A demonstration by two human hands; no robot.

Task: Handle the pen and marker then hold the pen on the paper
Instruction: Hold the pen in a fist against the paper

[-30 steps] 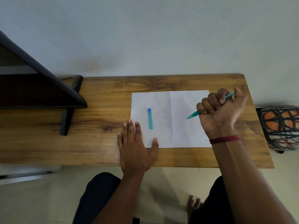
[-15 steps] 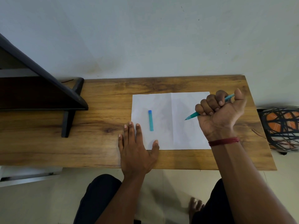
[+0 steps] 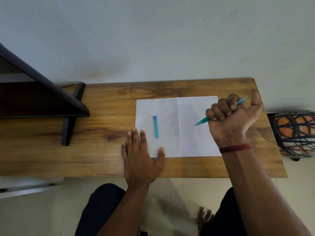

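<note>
Starting at the left edge: dark angled stand [image 3: 39,99], foot resting on the wooden tabletop [image 3: 102,150], well apart from the work and playing no visible part in it; next, left hand [image 3: 139,160], laid flat and palm down, fingers [image 3: 134,140] spread and holding nothing, fingertips and thumb overlapping the near left corner of the paper [image 3: 187,142], probably to pin the sheet so it would not slide; then short blue-green marker [image 3: 155,126], lying loose on the left half of the sheet, just beyond that hand and touched by neither hand, likely already handled and set aside; then right hand [image 3: 233,120], over the sheet's right edge, curled into a fist around the teal pen [image 3: 202,120], thumb stuck out and off the barrel; pen slanted, tip pointing down-left at the right half of the sheet; whether the tip touched the paper could not be told; red thread band [image 3: 235,148] on that wrist; last, off the tabletop, patterned basket [image 3: 294,132].
</note>
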